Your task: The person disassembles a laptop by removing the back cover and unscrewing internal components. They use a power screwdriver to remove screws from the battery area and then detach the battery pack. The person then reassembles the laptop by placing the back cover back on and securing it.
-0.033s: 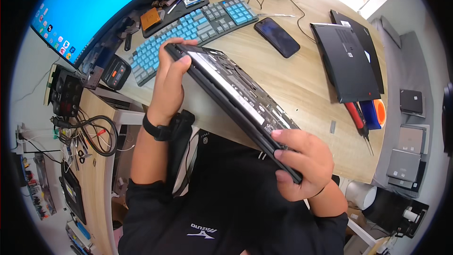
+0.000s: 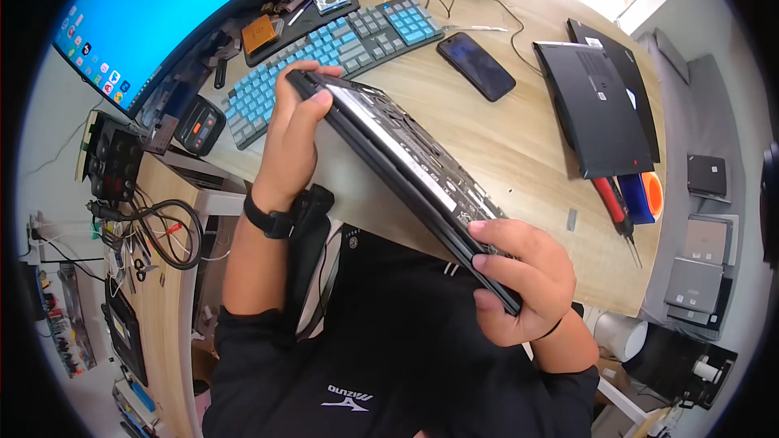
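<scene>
A black laptop (image 2: pixel 406 161) is held aslant above the front of the desk, over my lap. Its underside has no cover, so the internal boards and a long pale-edged battery show. My left hand (image 2: pixel 294 134), with a black band at the wrist, grips the far left corner, thumb on the near edge and fingers behind. Around the near right corner closes my right hand (image 2: pixel 527 272), two fingers on the exposed face and edge, thumb beneath. The side of the laptop facing away from the camera is hidden.
A phone (image 2: pixel 476 66) and a blue-grey keyboard (image 2: pixel 324 61) lie beyond the laptop, before a monitor (image 2: pixel 178 8). On the right are a black vented panel (image 2: pixel 588 105) over another dark one, a red-handled tool (image 2: pixel 608 199) and a blue-and-orange ring (image 2: pixel 652 196).
The laptop has tilted very slightly, so its exposed underside looks a little narrower. Both hands keep the same grip.
</scene>
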Demonstrator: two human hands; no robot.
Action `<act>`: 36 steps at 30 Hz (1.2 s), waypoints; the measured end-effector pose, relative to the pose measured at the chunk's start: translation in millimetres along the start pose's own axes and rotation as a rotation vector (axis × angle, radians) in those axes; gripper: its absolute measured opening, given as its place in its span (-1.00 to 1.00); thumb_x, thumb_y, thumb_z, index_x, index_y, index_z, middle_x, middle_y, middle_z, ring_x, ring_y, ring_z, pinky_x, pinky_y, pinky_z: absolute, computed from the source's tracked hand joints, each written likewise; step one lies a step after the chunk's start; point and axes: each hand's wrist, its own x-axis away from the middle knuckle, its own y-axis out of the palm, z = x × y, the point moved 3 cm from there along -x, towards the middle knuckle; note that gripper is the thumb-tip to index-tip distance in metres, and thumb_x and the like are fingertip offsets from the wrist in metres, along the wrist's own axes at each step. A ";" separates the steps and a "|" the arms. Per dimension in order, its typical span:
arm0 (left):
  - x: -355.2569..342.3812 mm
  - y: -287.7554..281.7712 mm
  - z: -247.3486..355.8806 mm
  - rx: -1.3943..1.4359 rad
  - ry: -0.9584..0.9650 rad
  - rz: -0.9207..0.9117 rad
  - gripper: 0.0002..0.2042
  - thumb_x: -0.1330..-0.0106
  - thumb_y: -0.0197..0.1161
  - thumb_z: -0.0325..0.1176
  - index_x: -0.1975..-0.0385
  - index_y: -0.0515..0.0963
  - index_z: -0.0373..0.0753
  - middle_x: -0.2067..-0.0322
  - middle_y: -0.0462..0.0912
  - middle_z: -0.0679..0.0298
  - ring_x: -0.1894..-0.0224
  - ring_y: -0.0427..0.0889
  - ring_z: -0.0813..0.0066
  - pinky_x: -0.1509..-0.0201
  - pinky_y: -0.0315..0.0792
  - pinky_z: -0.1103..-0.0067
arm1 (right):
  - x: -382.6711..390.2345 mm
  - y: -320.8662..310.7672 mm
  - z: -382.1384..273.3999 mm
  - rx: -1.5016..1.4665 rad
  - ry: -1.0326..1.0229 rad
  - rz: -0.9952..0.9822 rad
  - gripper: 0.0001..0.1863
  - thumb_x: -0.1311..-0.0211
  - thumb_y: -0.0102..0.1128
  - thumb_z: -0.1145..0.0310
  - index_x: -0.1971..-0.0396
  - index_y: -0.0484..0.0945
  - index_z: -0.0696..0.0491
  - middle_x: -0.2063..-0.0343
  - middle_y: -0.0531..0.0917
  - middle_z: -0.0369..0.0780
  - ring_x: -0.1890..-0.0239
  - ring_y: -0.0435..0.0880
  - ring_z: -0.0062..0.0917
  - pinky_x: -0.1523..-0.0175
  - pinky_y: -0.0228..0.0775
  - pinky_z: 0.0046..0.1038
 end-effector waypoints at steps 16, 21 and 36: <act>-80.0 41.4 15.2 -0.215 -0.020 -0.199 -0.50 -0.52 0.06 -0.04 -0.31 0.36 -0.22 -0.05 0.61 0.14 -0.20 0.49 0.39 -0.41 0.26 0.44 | -12.7 -12.5 3.7 -0.129 0.178 0.047 -0.60 -0.05 0.27 0.52 0.05 0.63 0.26 -0.02 0.63 0.15 0.06 0.71 -0.11 -0.09 0.55 -0.31; -81.3 42.0 12.5 -0.209 -0.003 -0.217 -0.47 -0.53 0.04 -0.03 -0.38 0.30 -0.20 -0.06 0.59 0.17 -0.17 0.50 0.42 -0.41 0.27 0.45 | -16.4 -19.2 11.6 -0.191 0.223 -0.026 -0.62 -0.07 0.26 0.56 0.04 0.63 0.25 -0.04 0.62 0.13 0.04 0.72 -0.10 -0.11 0.56 -0.26; -78.7 46.1 16.7 -0.058 -0.050 -0.274 -0.41 -0.54 0.02 -0.07 -0.48 0.21 -0.21 -0.17 0.59 0.16 -0.26 0.48 0.40 -0.44 0.22 0.48 | -45.9 -35.5 3.2 -0.068 0.459 -0.189 -0.48 0.10 0.26 0.63 0.00 0.60 0.12 0.15 0.70 -0.05 0.18 0.74 -0.20 0.03 0.62 -0.37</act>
